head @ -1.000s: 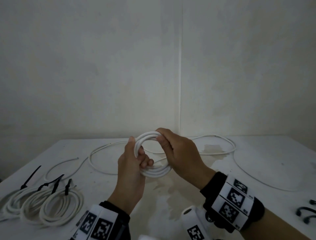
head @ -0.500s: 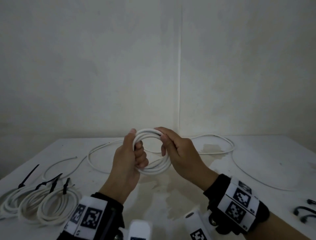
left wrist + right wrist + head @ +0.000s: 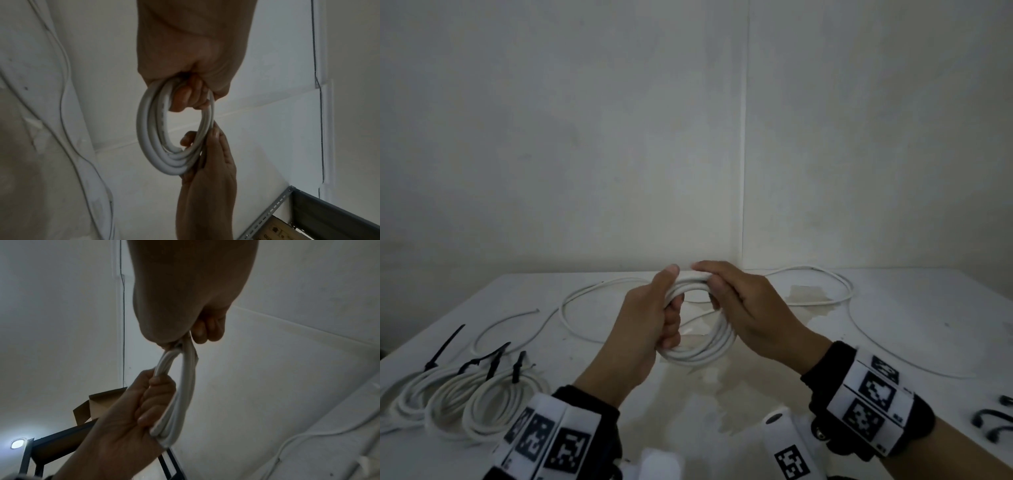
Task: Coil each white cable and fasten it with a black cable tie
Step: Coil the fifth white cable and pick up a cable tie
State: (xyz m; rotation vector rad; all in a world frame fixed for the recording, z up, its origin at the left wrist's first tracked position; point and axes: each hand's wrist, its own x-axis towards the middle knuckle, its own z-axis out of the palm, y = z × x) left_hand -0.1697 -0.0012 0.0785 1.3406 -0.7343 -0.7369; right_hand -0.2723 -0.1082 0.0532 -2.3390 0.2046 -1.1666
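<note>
Above the white table (image 3: pixel 893 335), both hands hold a small coil of white cable (image 3: pixel 702 353) of several turns. My left hand (image 3: pixel 654 318) grips its left side, thumb on the top edge and fingers curled through the ring. My right hand (image 3: pixel 743 308) pinches the top right, fingertips close to the left thumb. The left wrist view shows the coil (image 3: pixel 152 146) hanging from the left hand (image 3: pixel 191 95), with the right hand (image 3: pixel 207 162) on its far rim. From the right wrist, the coil (image 3: pixel 185 386) appears edge-on between the right hand (image 3: pixel 197 331) and the left hand (image 3: pixel 148 402).
Loose white cable (image 3: pixel 849 298) lies in wide loops on the table behind the hands, right and left (image 3: pixel 571 308). Three coils fastened with black ties (image 3: pixel 448 397) sit at the front left, a loose black tie (image 3: pixel 445 346) beside them. More black ties (image 3: pixel 993 418) lie at the right edge.
The left thumb and right fingertips have drawn closer together on top of the coil. The coil now lies flatter between the hands.
</note>
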